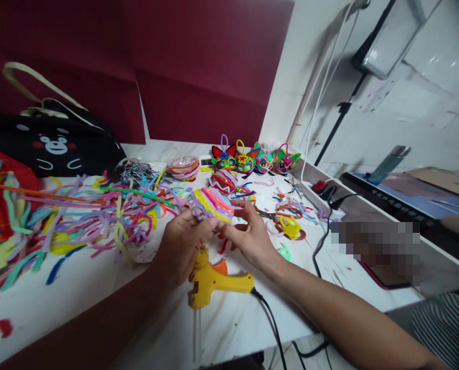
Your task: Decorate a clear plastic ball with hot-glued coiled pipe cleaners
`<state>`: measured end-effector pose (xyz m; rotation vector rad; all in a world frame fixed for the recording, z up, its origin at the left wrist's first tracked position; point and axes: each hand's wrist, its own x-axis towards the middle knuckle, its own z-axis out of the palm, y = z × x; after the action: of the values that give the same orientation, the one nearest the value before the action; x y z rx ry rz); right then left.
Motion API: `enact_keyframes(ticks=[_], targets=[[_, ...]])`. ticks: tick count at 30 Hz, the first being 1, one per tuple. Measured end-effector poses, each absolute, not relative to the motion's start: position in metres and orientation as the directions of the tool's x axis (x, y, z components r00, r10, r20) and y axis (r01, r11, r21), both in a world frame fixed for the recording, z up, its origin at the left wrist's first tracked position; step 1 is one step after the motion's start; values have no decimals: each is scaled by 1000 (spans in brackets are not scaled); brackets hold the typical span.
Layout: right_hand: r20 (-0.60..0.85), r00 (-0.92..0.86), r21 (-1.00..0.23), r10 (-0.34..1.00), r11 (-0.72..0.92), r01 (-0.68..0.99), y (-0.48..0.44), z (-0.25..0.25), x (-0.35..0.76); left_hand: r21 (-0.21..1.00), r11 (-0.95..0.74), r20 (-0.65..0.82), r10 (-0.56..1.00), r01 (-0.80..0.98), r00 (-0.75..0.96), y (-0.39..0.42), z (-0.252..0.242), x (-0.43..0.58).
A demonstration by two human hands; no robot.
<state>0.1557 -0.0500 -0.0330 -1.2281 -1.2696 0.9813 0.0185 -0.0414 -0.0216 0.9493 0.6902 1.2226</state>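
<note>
Both hands meet over the white table [78,288] around a small ball wound with pastel pipe cleaners [212,203]. My left hand [185,241] grips it from the left with fingers curled under it. My right hand [248,234] pinches its right side with thumb and fingertips. A yellow glue gun [209,280] lies on the table just below my hands, its black cord [270,321] running toward the front edge.
A heap of loose coloured pipe cleaners [71,216] covers the left of the table. Several finished colourful cat-face figures [254,160] stand at the back. A black bear-face bag [55,146] sits far left. Scissors [268,215], a keyboard [391,203] and a power strip [314,192] lie to the right.
</note>
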Motion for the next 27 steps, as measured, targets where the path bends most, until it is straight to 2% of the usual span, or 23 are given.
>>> enact_keyframes(ticks=[6,15,27], targets=[[178,81,-977,981,166,135,-51,-34,157,895,12,60,987,-447,147,-38,-21,15],[491,149,-826,858,405,392,-54,-38,159,874,0,73,989,-486,131,-36,-21,15],[357,62,-914,932,335,229,-52,-36,159,858,22,27,996,-513,88,-37,-21,16]])
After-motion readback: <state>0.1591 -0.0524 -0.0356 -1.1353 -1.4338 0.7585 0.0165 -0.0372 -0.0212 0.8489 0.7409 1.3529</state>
